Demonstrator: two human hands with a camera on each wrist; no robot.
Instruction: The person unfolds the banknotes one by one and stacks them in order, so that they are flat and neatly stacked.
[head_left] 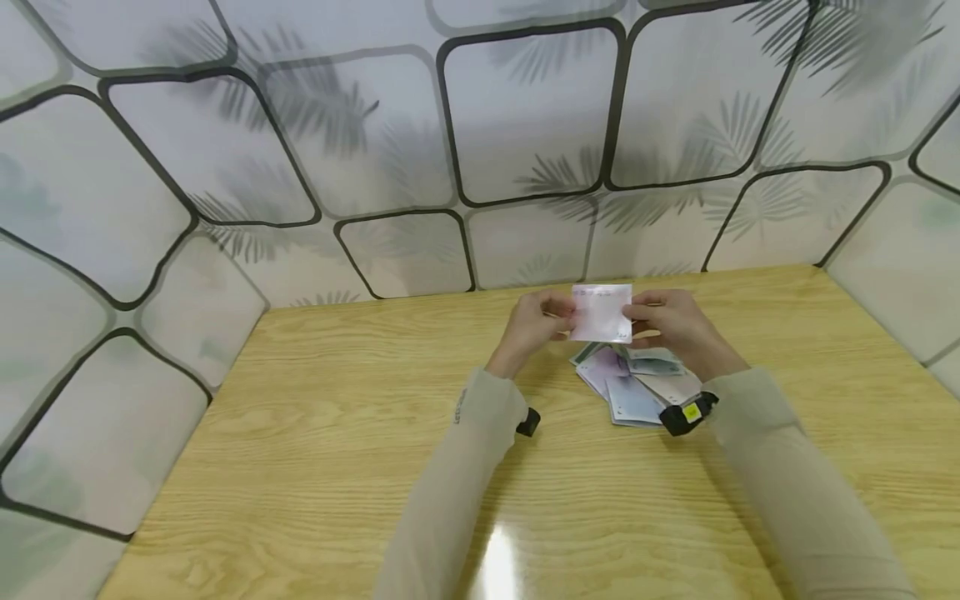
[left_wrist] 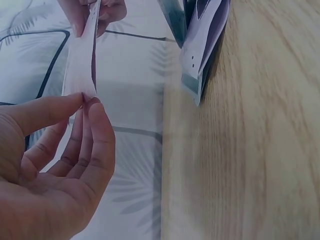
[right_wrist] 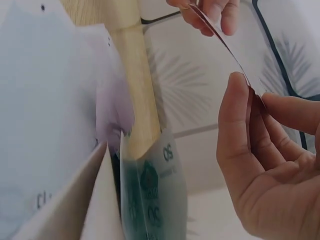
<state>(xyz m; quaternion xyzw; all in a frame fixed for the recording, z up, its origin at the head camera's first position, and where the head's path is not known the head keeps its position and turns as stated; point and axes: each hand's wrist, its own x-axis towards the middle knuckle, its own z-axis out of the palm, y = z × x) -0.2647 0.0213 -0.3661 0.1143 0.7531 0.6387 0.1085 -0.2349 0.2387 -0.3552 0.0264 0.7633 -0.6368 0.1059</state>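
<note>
Holds a pink paper note (head_left: 600, 315) up above the far part of the table (head_left: 337, 400), with one broad face toward the head camera. Pinches its left edge between thumb and fingertips of the left hand (head_left: 534, 323), and its right edge likewise with the right hand (head_left: 671, 323). Looks folded along the edge seen from the left wrist. Just below and on the near side of the note, has a loose pile of folded papers (head_left: 632, 402) on the table, overlapping, in green, purple, pale blue and off-white, close by the right wrist. Wears long pale sleeves (head_left: 446, 500) and black wrist devices (head_left: 678, 421), with a yellow square on the right one. Beyond the table, faces a pale backdrop (head_left: 525, 117) printed with dark rounded outlines and grey palm leaves.
</note>
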